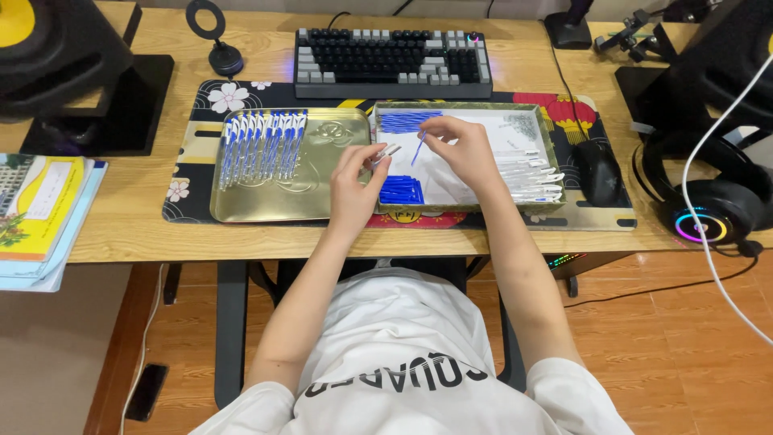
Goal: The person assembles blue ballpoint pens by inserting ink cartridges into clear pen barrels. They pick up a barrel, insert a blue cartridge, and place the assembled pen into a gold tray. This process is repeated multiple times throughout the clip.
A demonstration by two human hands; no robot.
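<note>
Head view: left hand (357,181) pinches pen barrel (386,153), right hand (459,149) pinches blue refill (419,148) beside it

keyboard (394,61): at the back of the desk
mouse (597,171): black, right of the trays
headphones (713,201): far right
books (40,213): far left

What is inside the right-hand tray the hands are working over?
The tray holds blue refills, blue caps and white pen barrels. The right hand and left hand cover part of its middle.
</note>
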